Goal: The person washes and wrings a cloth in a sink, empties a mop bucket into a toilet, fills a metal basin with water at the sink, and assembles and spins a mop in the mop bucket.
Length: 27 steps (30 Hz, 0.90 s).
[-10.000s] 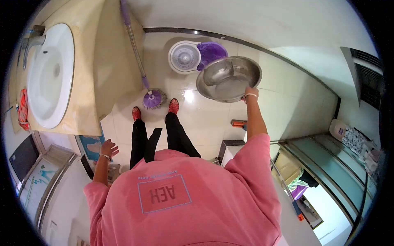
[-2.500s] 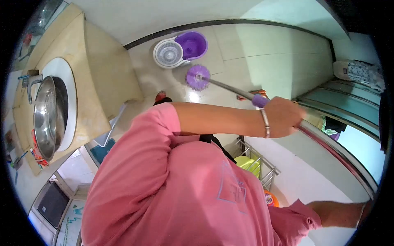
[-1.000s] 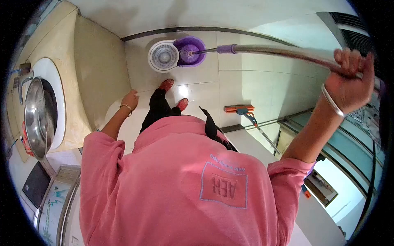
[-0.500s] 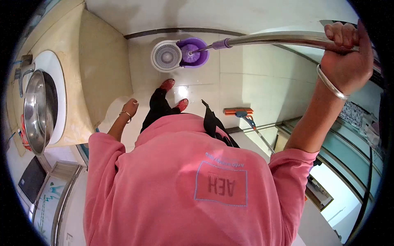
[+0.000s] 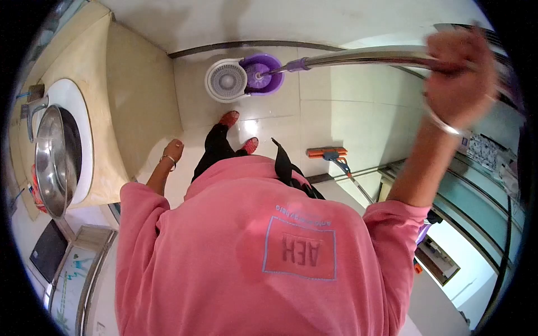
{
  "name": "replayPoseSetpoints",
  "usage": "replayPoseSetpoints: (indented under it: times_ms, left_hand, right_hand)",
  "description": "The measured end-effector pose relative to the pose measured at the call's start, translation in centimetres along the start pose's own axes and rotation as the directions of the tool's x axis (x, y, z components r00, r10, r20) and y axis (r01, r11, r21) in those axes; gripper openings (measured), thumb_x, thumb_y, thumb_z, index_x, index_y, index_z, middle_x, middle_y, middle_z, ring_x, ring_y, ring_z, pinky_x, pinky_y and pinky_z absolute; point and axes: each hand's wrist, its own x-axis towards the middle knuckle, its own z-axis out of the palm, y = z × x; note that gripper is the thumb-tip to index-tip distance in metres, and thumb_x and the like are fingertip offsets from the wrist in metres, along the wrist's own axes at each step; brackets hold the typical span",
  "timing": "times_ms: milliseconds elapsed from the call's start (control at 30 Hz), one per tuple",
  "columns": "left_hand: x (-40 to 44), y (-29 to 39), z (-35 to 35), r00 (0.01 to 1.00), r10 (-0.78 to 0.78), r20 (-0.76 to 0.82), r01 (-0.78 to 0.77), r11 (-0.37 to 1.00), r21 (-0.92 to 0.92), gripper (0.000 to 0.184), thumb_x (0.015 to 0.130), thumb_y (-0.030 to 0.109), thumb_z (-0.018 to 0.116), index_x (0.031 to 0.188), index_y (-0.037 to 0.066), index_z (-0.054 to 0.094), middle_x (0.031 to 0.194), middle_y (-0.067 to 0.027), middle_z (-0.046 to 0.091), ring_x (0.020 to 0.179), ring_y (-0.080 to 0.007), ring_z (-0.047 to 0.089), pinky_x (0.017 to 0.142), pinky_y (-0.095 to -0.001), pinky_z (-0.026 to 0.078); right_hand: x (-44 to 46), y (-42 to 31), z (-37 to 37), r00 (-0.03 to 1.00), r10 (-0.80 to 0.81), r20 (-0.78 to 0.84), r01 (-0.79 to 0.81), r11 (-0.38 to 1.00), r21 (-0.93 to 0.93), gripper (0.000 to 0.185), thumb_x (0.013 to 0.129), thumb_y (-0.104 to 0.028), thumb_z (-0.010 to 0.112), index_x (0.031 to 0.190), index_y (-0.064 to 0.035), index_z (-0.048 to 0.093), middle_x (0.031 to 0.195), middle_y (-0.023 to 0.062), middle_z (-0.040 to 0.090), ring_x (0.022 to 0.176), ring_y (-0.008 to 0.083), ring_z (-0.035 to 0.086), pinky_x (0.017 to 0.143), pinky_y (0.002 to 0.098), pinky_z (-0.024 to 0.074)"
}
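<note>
My right hand (image 5: 460, 78) is raised at the upper right, blurred by motion, with its fingers wrapped round the steel handle (image 5: 370, 56) of a spin mop. The handle slants down to the mop's purple head (image 5: 258, 74), which sits inside the purple half of a mop bucket (image 5: 275, 84). Beside it, the bucket's white half holds a grey perforated spin basket (image 5: 228, 80). My left hand (image 5: 174, 150) hangs at my side near the counter, fingers curled in and nothing seen in them. The mop's strands are hidden in the bucket.
On the left counter (image 5: 101, 162), a steel pan (image 5: 51, 159) rests over a round white-rimmed stove. An orange sponge mop (image 5: 328, 152) lies on the tiled floor at right. Glass-fronted shelving (image 5: 476, 207) stands on the right. My red shoes (image 5: 230, 118) are close to the bucket.
My right hand has shifted slightly left and is now blurred, still gripping the mop handle. The mop head stays in the bucket. My left hand has moved slightly left and down in view.
</note>
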Motion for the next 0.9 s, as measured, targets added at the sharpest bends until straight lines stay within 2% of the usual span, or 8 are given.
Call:
replayPoseSetpoints:
  times_ms: [133,300,333,433,567,833,867,900]
  left_hand:
    - [0.4,-0.9,0.5,0.998,-0.052,0.037,0.055,0.993,-0.102,0.024,0.077,0.026,0.052,0.09,0.007,0.056,0.091,-0.0137,0.06,0.087,-0.0292,0.057,0.077,-0.0364,0.044]
    - [1.4,-0.1,0.2,0.999,-0.021,0.027,0.024,0.991,-0.13,0.025,0.076,0.028,0.052,0.09,0.007,0.057,0.091,-0.0138,0.06,0.086,-0.0282,0.057,0.077,-0.0355,0.044]
    - [1.7,-0.5,0.7,0.999,-0.036,0.027,0.04,0.986,-0.161,0.026,0.076,0.028,0.052,0.09,0.007,0.057,0.09,-0.0138,0.06,0.086,-0.0282,0.057,0.077,-0.0354,0.044]
    - [2.2,-2.2,2.5,0.998,-0.061,0.029,0.066,0.974,-0.217,0.026,0.076,0.028,0.052,0.091,0.007,0.057,0.089,-0.0136,0.06,0.085,-0.0281,0.057,0.076,-0.0355,0.044]
    - [0.7,-1.6,2.2,0.998,-0.055,0.042,0.063,0.978,-0.199,0.026,0.076,0.028,0.052,0.09,0.006,0.057,0.089,-0.0136,0.06,0.085,-0.0283,0.057,0.076,-0.0359,0.044]
    - [0.4,-3.7,3.1,0.998,-0.061,0.019,0.064,0.97,-0.236,0.024,0.076,0.026,0.053,0.089,0.006,0.057,0.089,-0.0135,0.06,0.085,-0.0275,0.057,0.076,-0.0355,0.044]
    - [0.4,-3.9,3.4,0.997,-0.077,0.025,0.081,0.969,-0.233,0.024,0.076,0.026,0.053,0.089,0.006,0.057,0.09,-0.0134,0.06,0.085,-0.0275,0.058,0.076,-0.0355,0.044]
    - [0.4,-4.1,3.6,0.995,-0.093,0.03,0.098,0.968,-0.23,0.024,0.076,0.025,0.053,0.089,0.006,0.057,0.09,-0.0134,0.06,0.085,-0.0274,0.058,0.076,-0.0355,0.044]
  right_hand:
    - [-1.5,4.3,1.8,0.99,0.035,-0.138,-0.037,0.999,-0.012,0.03,0.082,-0.013,0.046,0.054,-0.008,0.036,0.045,0.0018,0.031,0.041,0.0125,0.026,0.043,0.0279,0.0257]
    - [0.8,-2.7,0.9,0.999,-0.034,-0.028,0.032,0.996,-0.085,0.033,0.083,-0.022,0.043,0.054,-0.0093,0.035,0.047,0.0001,0.027,0.045,0.0112,0.026,0.047,0.0261,0.0227]
    - [1.4,-3.7,-0.1,0.999,0.0,0.036,-0.002,0.997,0.071,0.033,0.082,-0.025,0.042,0.055,-0.0087,0.035,0.048,0.0002,0.026,0.045,0.0111,0.025,0.047,0.0248,0.0204]
    - [-0.4,-0.1,0.5,0.992,-0.002,0.124,0.005,1.0,-0.024,0.031,0.082,-0.021,0.043,0.055,-0.0084,0.036,0.048,0.0009,0.029,0.044,0.0115,0.028,0.045,0.0254,0.023]
    - [-2.6,3.6,1.2,0.996,0.021,-0.082,-0.023,0.999,-0.033,0.03,0.081,-0.014,0.047,0.053,-0.0074,0.038,0.047,0.0012,0.032,0.042,0.0121,0.03,0.043,0.0274,0.0261]
    - [-1.5,-0.4,1.3,0.999,0.0,0.052,-0.007,0.992,0.123,0.029,0.081,-0.017,0.045,0.056,-0.0101,0.032,0.05,0.0003,0.024,0.047,0.0129,0.023,0.05,0.0297,0.0234]
    - [-2.2,1.4,2.0,0.974,-0.225,-0.029,0.225,0.974,0.003,0.021,0.08,-0.011,0.053,0.062,-0.0087,0.041,0.045,0.0017,0.041,0.033,0.0109,0.034,0.032,0.0215,0.0272]
    - [-3.0,2.1,3.0,0.99,-0.079,-0.119,0.073,0.996,-0.055,0.029,0.081,-0.011,0.051,0.055,-0.0127,0.039,0.041,-0.001,0.037,0.033,0.0094,0.034,0.033,0.0222,0.0289]
